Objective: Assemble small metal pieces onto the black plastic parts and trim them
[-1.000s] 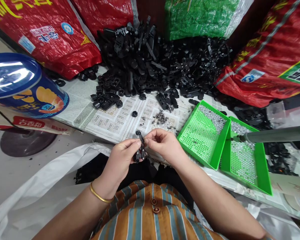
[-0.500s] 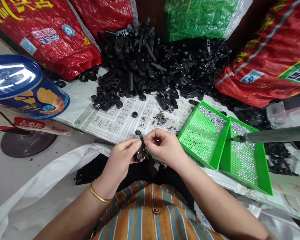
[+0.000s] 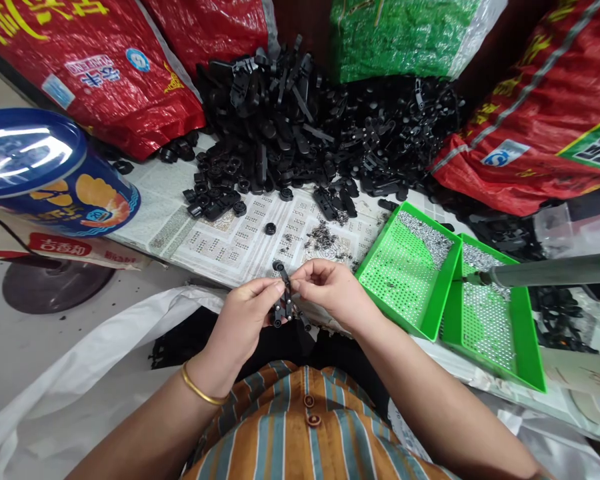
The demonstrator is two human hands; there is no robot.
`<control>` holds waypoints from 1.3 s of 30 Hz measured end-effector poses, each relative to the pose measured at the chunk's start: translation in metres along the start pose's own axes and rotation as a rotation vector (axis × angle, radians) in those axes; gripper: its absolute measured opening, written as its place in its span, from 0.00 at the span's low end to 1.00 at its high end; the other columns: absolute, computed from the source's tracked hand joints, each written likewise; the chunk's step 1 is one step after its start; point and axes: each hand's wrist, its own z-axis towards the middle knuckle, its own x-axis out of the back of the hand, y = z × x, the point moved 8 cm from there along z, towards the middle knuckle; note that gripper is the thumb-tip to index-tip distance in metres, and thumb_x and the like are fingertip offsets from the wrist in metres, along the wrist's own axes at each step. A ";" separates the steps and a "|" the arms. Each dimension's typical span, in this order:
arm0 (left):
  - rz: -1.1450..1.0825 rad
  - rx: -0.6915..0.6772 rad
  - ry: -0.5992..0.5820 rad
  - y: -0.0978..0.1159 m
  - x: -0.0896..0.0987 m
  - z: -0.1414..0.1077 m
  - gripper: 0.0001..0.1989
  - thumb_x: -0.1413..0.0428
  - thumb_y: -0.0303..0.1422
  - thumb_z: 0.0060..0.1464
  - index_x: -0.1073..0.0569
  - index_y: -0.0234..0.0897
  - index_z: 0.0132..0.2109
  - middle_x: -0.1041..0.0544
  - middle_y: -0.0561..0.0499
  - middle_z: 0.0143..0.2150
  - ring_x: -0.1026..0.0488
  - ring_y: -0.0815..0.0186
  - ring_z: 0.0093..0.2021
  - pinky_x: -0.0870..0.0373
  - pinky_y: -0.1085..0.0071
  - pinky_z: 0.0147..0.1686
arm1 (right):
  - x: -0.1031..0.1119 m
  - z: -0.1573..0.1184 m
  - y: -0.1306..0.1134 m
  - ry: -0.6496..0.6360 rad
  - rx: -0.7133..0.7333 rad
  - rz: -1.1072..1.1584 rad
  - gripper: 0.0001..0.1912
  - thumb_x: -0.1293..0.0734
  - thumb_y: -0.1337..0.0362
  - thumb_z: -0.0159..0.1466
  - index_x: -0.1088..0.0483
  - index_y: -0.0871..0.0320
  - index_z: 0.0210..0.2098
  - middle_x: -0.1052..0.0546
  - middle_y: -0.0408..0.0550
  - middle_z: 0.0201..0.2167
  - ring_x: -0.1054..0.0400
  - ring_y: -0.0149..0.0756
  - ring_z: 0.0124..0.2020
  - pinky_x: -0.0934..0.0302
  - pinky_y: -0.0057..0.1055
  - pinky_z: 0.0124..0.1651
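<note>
One black jointed plastic part (image 3: 287,297) is held up at the near edge of the tabletop (image 3: 205,243), in front of the person's striped shirt (image 3: 280,427). The left hand (image 3: 237,317) has its fingers clamped on the part from the left, the thumb on top. At the part's right edge, the right hand (image 3: 333,292) brings thumb and forefinger close together; whether they grip the part or something tiny cannot be told. Just beyond the hands lie a single round black cap (image 3: 270,229) and a scatter of tiny dark pieces (image 3: 321,237). Farther back, a large heap of black plastic parts (image 3: 270,133) spreads across the tabletop. Two green perforated baskets stand side by side to the right, the left basket (image 3: 407,317) and the right basket (image 3: 530,347), each with small silvery pieces gathered at its far end. A grey rod-shaped tool (image 3: 555,268) reaches over the right basket. At far left stands a blue lidded tub (image 3: 97,190); red bags (image 3: 130,87) and a green bag (image 3: 395,40) line the back.
</note>
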 end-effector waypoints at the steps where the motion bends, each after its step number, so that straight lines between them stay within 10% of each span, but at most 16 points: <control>1: 0.015 -0.006 -0.003 0.001 0.000 0.000 0.14 0.39 0.40 0.44 0.24 0.33 0.34 0.30 0.51 0.27 0.34 0.69 0.27 0.32 0.74 0.25 | 0.000 0.000 0.002 -0.003 -0.002 0.016 0.06 0.31 0.65 0.51 0.31 0.61 0.25 0.29 0.42 0.21 0.37 0.24 0.22 0.41 0.23 0.27; 17: 0.199 -0.024 0.010 -0.002 0.005 0.003 0.19 0.40 0.43 0.46 0.24 0.35 0.42 0.28 0.50 0.28 0.33 0.68 0.28 0.35 0.74 0.26 | 0.000 0.002 -0.038 -0.064 0.130 -0.589 0.05 0.36 0.72 0.50 0.28 0.60 0.26 0.28 0.39 0.22 0.37 0.23 0.24 0.43 0.21 0.28; 31: -0.029 0.009 0.036 -0.007 0.000 0.003 0.14 0.39 0.39 0.46 0.25 0.33 0.37 0.29 0.50 0.30 0.32 0.67 0.29 0.31 0.71 0.25 | 0.007 0.005 0.003 0.014 -0.035 -0.042 0.08 0.31 0.63 0.51 0.28 0.61 0.28 0.27 0.43 0.24 0.36 0.25 0.24 0.40 0.26 0.31; 39: -0.281 -0.135 0.113 0.008 0.005 0.004 0.09 0.40 0.34 0.48 0.27 0.35 0.36 0.27 0.51 0.33 0.31 0.71 0.34 0.32 0.78 0.33 | -0.005 -0.016 0.021 0.082 0.036 -0.089 0.11 0.30 0.60 0.51 0.32 0.58 0.31 0.28 0.42 0.25 0.36 0.28 0.26 0.40 0.27 0.33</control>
